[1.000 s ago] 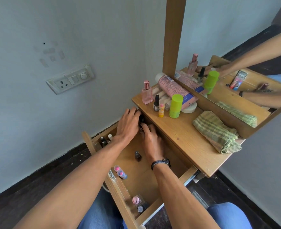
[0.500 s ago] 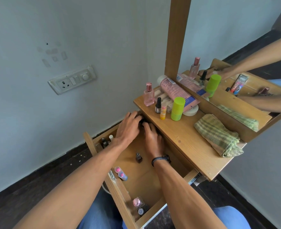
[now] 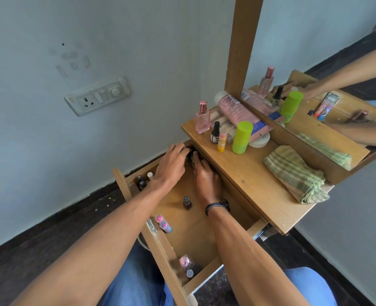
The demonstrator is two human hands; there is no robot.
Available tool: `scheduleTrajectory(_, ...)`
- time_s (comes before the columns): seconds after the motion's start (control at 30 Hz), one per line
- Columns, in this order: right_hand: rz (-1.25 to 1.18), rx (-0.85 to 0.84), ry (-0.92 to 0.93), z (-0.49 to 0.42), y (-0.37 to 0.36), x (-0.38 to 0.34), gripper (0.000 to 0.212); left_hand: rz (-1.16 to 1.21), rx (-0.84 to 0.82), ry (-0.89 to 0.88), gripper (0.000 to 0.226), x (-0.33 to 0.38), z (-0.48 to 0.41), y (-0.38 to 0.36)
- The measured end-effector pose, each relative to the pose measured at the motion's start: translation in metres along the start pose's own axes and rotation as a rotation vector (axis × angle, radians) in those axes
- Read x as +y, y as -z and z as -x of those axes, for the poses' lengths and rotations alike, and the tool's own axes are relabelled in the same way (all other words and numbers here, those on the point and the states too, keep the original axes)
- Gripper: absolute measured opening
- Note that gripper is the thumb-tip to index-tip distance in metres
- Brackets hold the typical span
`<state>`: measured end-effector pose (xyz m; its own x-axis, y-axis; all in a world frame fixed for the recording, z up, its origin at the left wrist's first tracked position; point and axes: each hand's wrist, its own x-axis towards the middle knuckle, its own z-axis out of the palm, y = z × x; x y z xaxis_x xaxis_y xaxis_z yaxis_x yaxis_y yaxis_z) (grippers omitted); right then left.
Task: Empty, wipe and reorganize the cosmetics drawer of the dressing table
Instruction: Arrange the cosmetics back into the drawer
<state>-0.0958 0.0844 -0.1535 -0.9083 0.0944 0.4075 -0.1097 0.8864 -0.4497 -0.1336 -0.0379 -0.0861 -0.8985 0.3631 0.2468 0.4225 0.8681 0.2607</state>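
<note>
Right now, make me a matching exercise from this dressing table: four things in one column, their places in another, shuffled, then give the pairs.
Things:
1. green checked cloth
2. pink perfume bottle
3. dark nail polish bottle
4. lime green container

Places:
A. standing on the drawer floor, beside the right wrist
B. tabletop corner nearest the wall
C. folded at the tabletop's right end
D. tabletop, in front of the lying pink tube

Pairs: 1-C, 2-B, 3-A, 4-D
</note>
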Motion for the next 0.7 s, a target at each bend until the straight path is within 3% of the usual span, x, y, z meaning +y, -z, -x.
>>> scheduleTrajectory(0.47,0.002,-0.012,-0.021,0.001,-0.001,-0.002,0.062,0.050,0.053,0.031,0.052,0.004,0.004,0.003)
scheduleTrajectory(0.57,-0.057,-0.009,-0.074,0.001,0.003,-0.005,0.050,0.035,0.075,0.074,0.049,0.004,0.009,0.005)
scheduleTrajectory(0.7,-0.100,0.001,-0.094,0.002,0.012,-0.009,0.016,0.055,0.110,0.175,0.037,0.006,0.014,0.009)
